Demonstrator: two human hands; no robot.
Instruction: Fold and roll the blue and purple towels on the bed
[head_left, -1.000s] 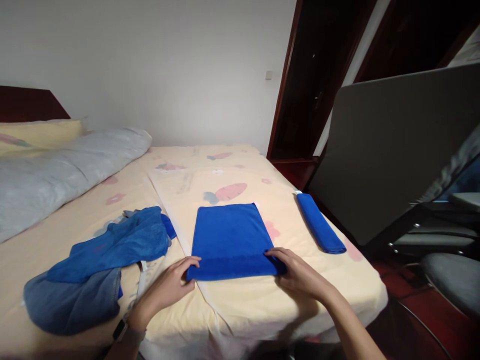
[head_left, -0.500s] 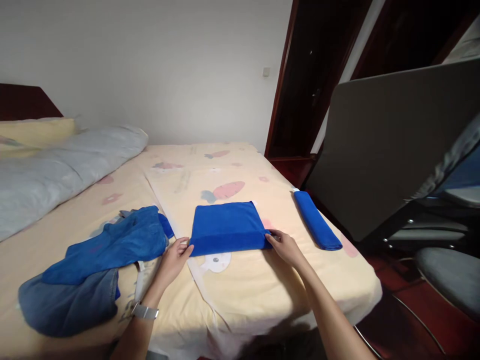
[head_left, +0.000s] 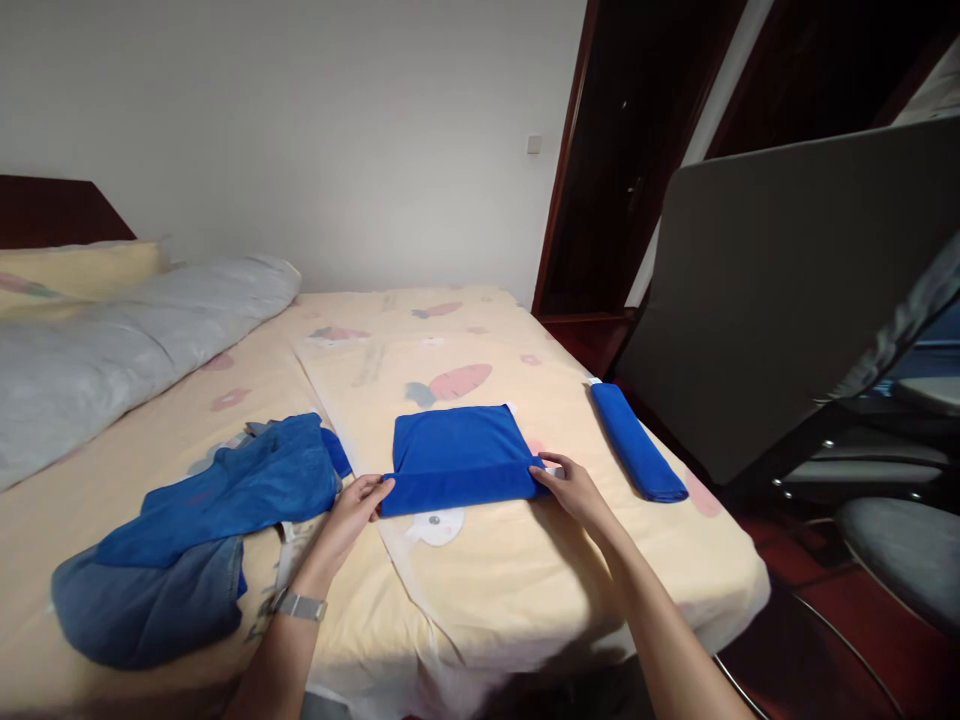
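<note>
A bright blue cloth, likely a towel [head_left: 461, 440], lies on the bed with its near edge folded over in a wide band. My left hand [head_left: 362, 497] pinches the left end of that band, thumb on top. At the right end, my right hand [head_left: 564, 483] grips the band between thumb and fingers, and a small white tag shows beside it. To the right lies a second blue towel [head_left: 637, 440], folded into a narrow strip with a white label at its far end. Left of my left hand is a loose heap of blue cloths [head_left: 232, 490], with a grey-blue cloth [head_left: 161, 605] under it.
The bed [head_left: 480, 610] has a yellow sheet with carrot prints. A grey rolled quilt [head_left: 150, 335] and a yellow pillow [head_left: 82, 275] lie at the left. Beyond the right edge stand a large dark panel [head_left: 787, 300] and a grey stool seat [head_left: 904, 550].
The folded band at the towel's near edge is lifted slightly and looks a little wider, with both hands still on its ends. The view has shifted slightly.
</note>
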